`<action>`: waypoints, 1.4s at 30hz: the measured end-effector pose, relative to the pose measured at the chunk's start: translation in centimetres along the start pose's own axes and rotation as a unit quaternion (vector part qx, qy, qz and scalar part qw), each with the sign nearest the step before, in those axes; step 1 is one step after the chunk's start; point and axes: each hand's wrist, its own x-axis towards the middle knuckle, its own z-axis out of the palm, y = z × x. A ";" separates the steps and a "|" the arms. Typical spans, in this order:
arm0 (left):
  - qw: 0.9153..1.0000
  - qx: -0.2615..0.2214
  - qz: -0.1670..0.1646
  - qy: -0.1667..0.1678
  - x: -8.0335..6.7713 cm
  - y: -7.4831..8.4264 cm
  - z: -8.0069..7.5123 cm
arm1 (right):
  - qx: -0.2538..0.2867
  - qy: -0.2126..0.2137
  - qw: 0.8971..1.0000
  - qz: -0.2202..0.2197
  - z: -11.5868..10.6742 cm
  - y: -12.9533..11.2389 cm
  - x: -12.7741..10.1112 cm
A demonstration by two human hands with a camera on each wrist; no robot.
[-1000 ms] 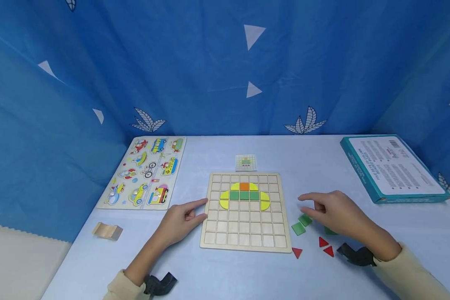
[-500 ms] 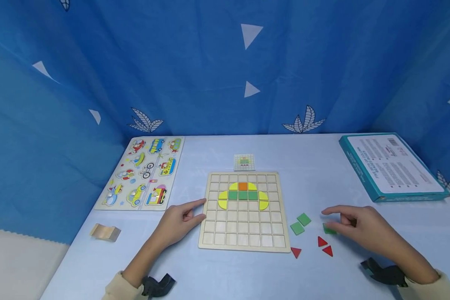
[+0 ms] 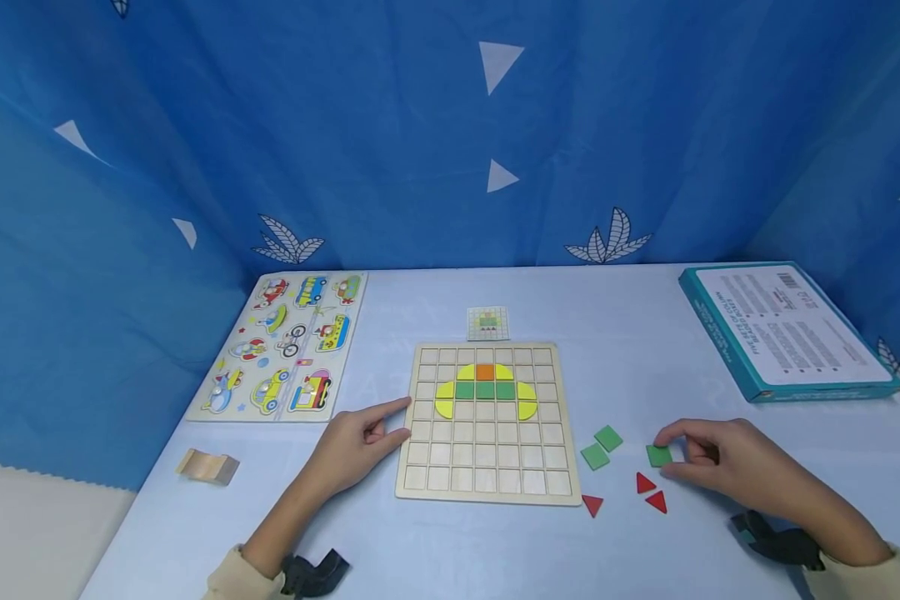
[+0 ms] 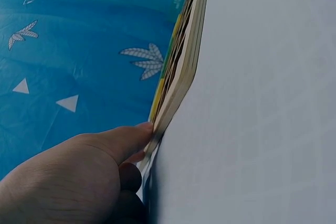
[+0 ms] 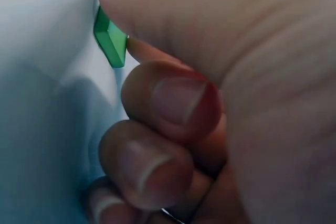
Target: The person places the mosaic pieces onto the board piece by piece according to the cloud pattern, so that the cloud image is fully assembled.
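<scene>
My right hand (image 3: 727, 457) pinches a green square tile (image 3: 658, 456) at the right of the table, thumb and index finger at its edges. In the right wrist view the thumb covers part of that green tile (image 5: 112, 43), and the other fingers are curled. A wooden grid board (image 3: 487, 479) lies in the middle, with an orange square, green squares and yellow rounded pieces set in its upper cells. My left hand (image 3: 358, 446) touches the board's left edge with thumb and index finger extended. The left wrist view shows the thumb against the board's edge (image 4: 184, 80).
Two green tiles (image 3: 602, 447) and red triangles (image 3: 651, 492) lie right of the board, another red triangle (image 3: 592, 504) at its corner. A pattern card (image 3: 487, 323) lies behind it. A vehicle puzzle (image 3: 281, 346) and wooden block (image 3: 207, 467) are left; a teal box (image 3: 791, 333) is back right.
My right hand has moved right and toward me, away from the board's side, and its thumb and index finger have closed on the green tile. My left hand has stayed at the board's edge.
</scene>
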 end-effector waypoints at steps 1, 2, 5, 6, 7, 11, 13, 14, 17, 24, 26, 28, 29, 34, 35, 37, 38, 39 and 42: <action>1.000 -0.002 0.000 0.000 0.0 0.0 0.0 | 0.002 0.002 1.000 -0.002 0.0 0.0 0.0; 1.000 -0.004 0.000 0.000 0.0 0.0 0.0 | 0.002 0.003 1.000 -0.004 0.0 0.1 0.0; 1.000 -0.009 0.002 -0.002 0.0 0.1 0.0 | 0.004 0.005 1.000 -0.002 0.0 0.1 -0.1; 1.000 -0.010 0.002 -0.003 0.0 0.1 0.0 | 0.004 0.005 1.000 -0.002 0.0 0.2 -0.1; 1.000 -0.011 0.003 -0.003 -0.1 0.1 0.0 | 0.004 0.005 1.000 -0.001 0.0 0.2 -0.1; 1.000 -0.008 0.005 0.002 -0.1 0.1 0.0 | 0.002 0.005 1.000 0.001 0.1 0.4 0.0; 1.000 -0.007 0.006 0.003 -0.1 0.2 0.0 | 0.002 0.004 1.000 0.002 0.1 0.4 0.0; 1.000 -0.007 0.006 0.002 -0.1 0.2 0.0 | 0.003 0.003 1.000 0.004 0.1 0.4 0.0; 1.000 -0.007 0.005 0.000 -0.2 0.1 0.0 | 0.005 -0.004 1.000 0.006 0.1 0.5 0.1; 1.000 -0.006 0.011 0.001 -0.1 0.2 -0.1 | 0.008 -0.006 1.000 -0.005 0.0 0.6 0.1; 1.000 -0.004 0.016 0.002 -0.1 0.2 -0.1 | 0.008 -0.005 1.000 -0.006 0.0 0.7 0.0; 1.000 -0.004 0.019 0.003 -0.1 0.2 -0.1 | 0.006 -0.003 1.000 -0.006 0.0 0.7 0.1; 1.000 -0.004 0.019 0.004 -0.1 0.2 -0.1 | 0.005 -0.002 1.000 -0.006 0.1 0.7 0.1; 1.000 -0.004 0.015 0.002 -0.1 0.2 -0.2 | -0.002 0.000 1.000 -0.008 0.1 0.6 0.1; 1.000 -0.004 0.014 0.002 -0.1 0.2 -0.2 | -0.004 -0.002 1.000 -0.009 0.1 0.6 0.1; 1.000 -0.004 0.011 0.000 -0.1 0.3 -0.2 | -0.008 -0.005 1.000 -0.010 0.1 0.5 0.1; 1.000 -0.004 0.011 0.000 -0.1 0.3 -0.2 | -0.011 -0.007 1.000 -0.011 0.1 0.5 0.1; 1.000 -0.004 0.011 0.000 -0.1 0.3 -0.2 | -0.016 -0.009 1.000 -0.011 0.1 0.4 0.1; 1.000 -0.004 0.009 -0.002 -0.1 0.3 -0.1 | -0.035 -0.010 0.999 -0.011 0.2 0.2 0.0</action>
